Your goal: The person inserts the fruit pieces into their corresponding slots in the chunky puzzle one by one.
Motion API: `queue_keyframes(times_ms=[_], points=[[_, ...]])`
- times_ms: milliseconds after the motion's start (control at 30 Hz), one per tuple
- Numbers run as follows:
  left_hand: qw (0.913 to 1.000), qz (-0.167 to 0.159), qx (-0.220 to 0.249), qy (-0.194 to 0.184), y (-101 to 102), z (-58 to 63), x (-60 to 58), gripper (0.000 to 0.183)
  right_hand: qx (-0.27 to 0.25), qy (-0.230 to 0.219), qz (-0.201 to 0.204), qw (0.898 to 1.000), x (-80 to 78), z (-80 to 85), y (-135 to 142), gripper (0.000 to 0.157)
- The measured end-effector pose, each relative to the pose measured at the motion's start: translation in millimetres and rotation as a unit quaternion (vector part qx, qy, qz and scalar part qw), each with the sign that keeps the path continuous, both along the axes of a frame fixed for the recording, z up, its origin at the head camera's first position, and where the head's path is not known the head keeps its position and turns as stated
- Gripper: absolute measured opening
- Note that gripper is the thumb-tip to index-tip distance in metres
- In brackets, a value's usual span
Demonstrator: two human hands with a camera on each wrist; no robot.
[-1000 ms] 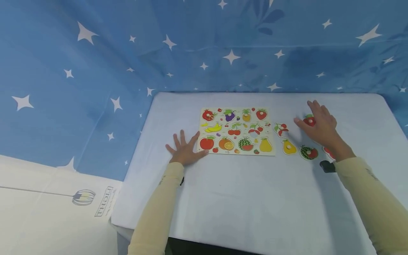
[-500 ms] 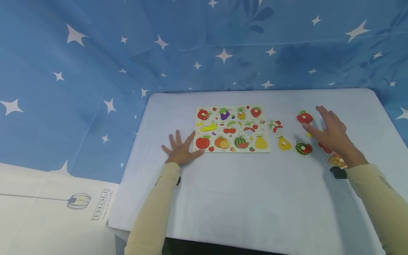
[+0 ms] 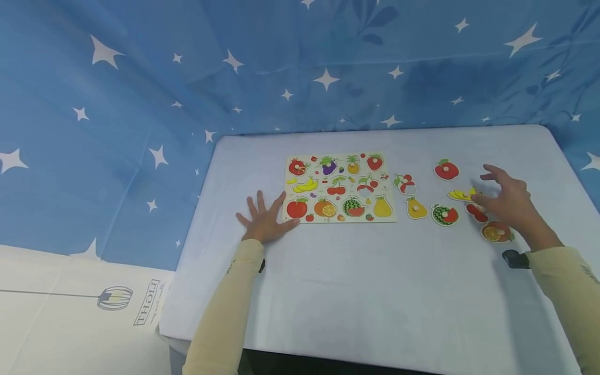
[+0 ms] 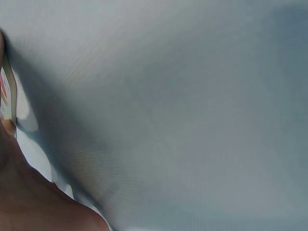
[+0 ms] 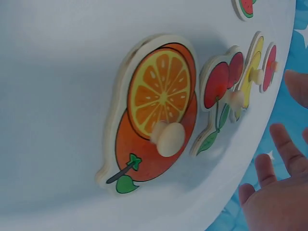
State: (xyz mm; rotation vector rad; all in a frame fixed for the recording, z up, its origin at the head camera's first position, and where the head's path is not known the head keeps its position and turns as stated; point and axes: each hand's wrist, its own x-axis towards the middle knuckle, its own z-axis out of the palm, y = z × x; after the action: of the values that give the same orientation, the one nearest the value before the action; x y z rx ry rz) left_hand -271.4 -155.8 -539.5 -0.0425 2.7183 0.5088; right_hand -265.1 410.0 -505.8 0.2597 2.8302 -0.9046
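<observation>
Banana puzzle piece point(image 3: 460, 195) lies, long axis sideways, just left of the nearer right hand point(image 3: 512, 202), fingers parted and empty; left hand point(image 3: 266, 225) spread at a corner of the puzzle board point(image 3: 323, 188).

1. The fruit board point(image 3: 323, 186), pale and rectangular, lies flat; the left hand point(image 3: 265, 224) touches its near left corner.
2. The yellow banana piece point(image 3: 461, 195), knobbed, lies flat — nearest the right hand point(image 3: 511, 200).
3. Just beside it lie the red cherry piece point(image 3: 475, 212), then the orange piece point(image 3: 498, 232) (printed with a cut half), both knobbed.
4. The red apple piece point(image 3: 446, 170) lies farther back — apart.
5. The watermelon piece point(image 3: 445, 215) and pear piece point(image 3: 415, 208) lie nearer the board.
</observation>
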Motion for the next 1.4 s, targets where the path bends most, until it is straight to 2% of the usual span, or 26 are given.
queue_keyframes(times_ms=[233, 367, 567, 833, 1167, 1400], points=[[1.0000, 0.000, 0.006, 0.002, -2, -3.9, -2.6, 0.099, 0.000, -0.005, 0.006, 1.000, -2.1, -8.9, -3, 0.082], [0.9999, 0.001, 0.013, 0.001, -2, -4.4, -3.0, 0.100, 0.001, -0.007, -0.005, 1.000, -0.6, -14.7, -3, 0.077], [0.9999, 0.005, 0.014, -0.007, -3, -4.5, -2.6, 0.101, 0.015, 0.011, -0.013, 1.000, 1.8, -22.6, -4, 0.062], [0.9999, 0.008, 0.015, -0.001, -2, -2.1, -2.1, 0.100, 0.021, 0.031, -0.016, 0.999, -5.1, -28.3, -12, 0.063], [0.9999, 0.006, 0.011, -0.006, 2, -0.2, -0.8, 0.098, -0.002, 0.024, -0.036, 0.999, -3.8, -17.8, -13, 0.064], [0.9997, 0.010, 0.020, 0.000, -1, -0.9, -0.9, 0.099, -0.008, 0.058, -0.041, 0.997, -8.7, -11.4, -21, 0.063]])
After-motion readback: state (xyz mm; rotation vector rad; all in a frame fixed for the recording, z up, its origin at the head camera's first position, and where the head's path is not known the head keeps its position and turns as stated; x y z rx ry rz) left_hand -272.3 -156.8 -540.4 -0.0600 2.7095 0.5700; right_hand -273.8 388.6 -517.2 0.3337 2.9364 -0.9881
